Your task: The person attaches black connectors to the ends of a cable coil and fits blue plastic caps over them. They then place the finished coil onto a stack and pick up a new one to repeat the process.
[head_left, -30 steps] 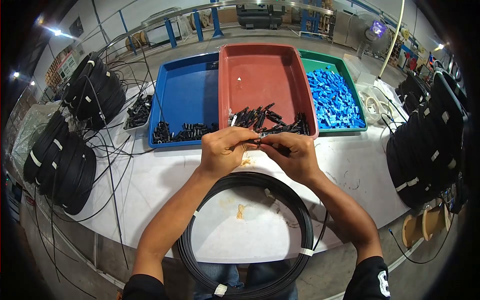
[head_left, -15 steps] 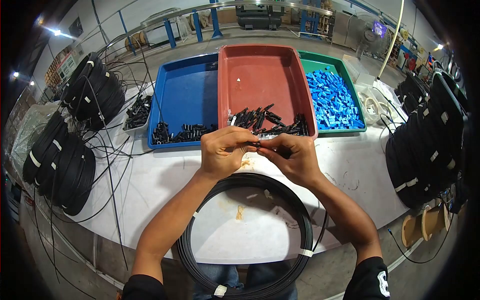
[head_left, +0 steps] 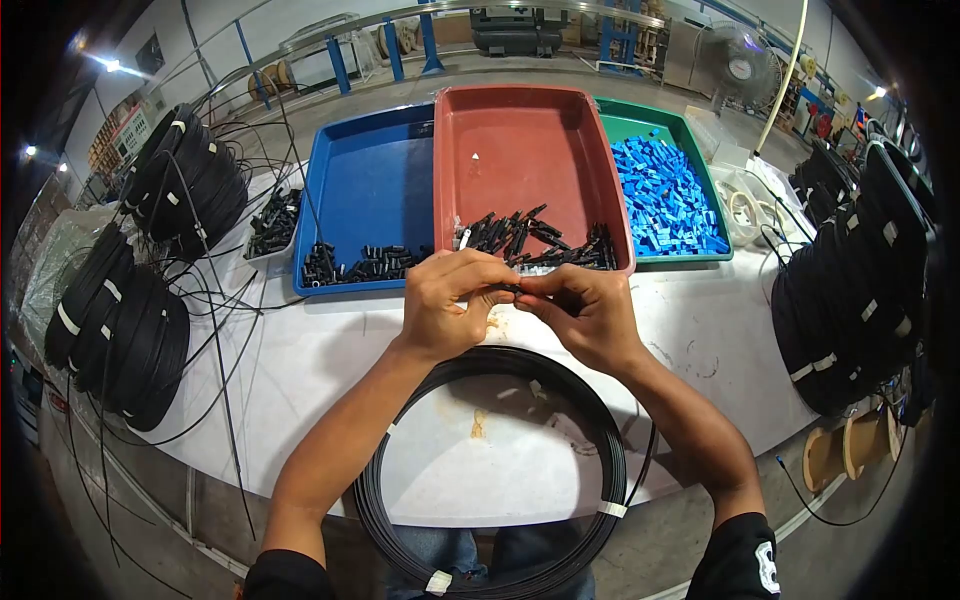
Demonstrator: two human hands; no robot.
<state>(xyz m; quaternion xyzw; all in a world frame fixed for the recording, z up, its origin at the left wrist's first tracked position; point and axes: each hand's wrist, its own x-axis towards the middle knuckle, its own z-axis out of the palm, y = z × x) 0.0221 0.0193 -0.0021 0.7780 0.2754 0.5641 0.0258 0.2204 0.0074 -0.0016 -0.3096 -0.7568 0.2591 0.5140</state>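
My left hand [head_left: 448, 305] and my right hand [head_left: 592, 312] meet just in front of the trays, fingertips nearly touching. Both pinch a small black connector part [head_left: 516, 289], mostly hidden by the fingers. Below them a coil of black cable [head_left: 612, 440], bound with white tape, lies on the white table [head_left: 690, 320] and overhangs its front edge. A strand from the coil passes under my right forearm. Behind my hands is a red tray [head_left: 520, 130] with loose black connector parts [head_left: 515, 232] at its near end.
A blue tray [head_left: 375, 160] with black parts stands left, and a green tray [head_left: 610, 118] with many blue pieces [head_left: 670, 200] right. Black cable coils [head_left: 125, 340] rise at the left, and more cable coils [head_left: 840, 310] at the right. Loose cables trail across the left side.
Both hands keep their pinch with hardly any movement. The view has shifted very slightly, and the fan in the background has turned.
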